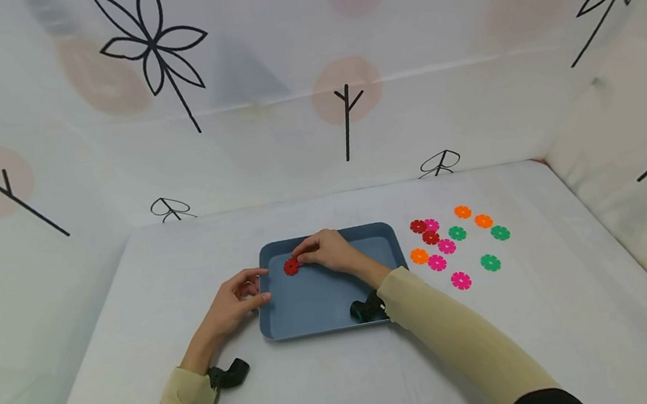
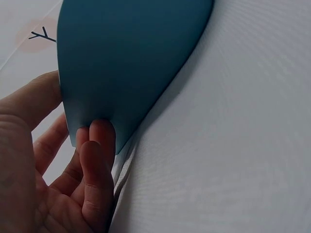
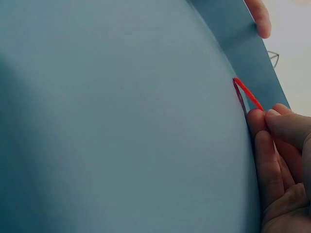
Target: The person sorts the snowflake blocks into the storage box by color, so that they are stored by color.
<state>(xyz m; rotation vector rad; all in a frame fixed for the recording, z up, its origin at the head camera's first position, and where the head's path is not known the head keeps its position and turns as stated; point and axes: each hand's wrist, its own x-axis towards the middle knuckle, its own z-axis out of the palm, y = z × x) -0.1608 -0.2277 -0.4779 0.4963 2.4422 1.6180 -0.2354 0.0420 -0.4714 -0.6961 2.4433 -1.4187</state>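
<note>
My right hand (image 1: 329,250) reaches over the blue-grey tray (image 1: 324,306) and pinches a red notched disc (image 1: 291,266) between thumb and fingertips. In the right wrist view the red disc (image 3: 249,94) appears edge-on, tilted, its lower edge close to the tray floor near the wall. At the tray's left rim, my left hand (image 1: 239,301) touches the outside with thumb and finger, the other fingers loosely bent. The left wrist view shows the left hand's fingertips (image 2: 102,133) right at the outer tray wall (image 2: 131,58).
To the right of the tray, several red discs (image 1: 431,237), pink discs (image 1: 461,281), orange discs (image 1: 463,212) and green discs (image 1: 490,263) lie scattered on the white cloth (image 1: 334,389). A printed backdrop (image 1: 280,146) closes off the back of the table.
</note>
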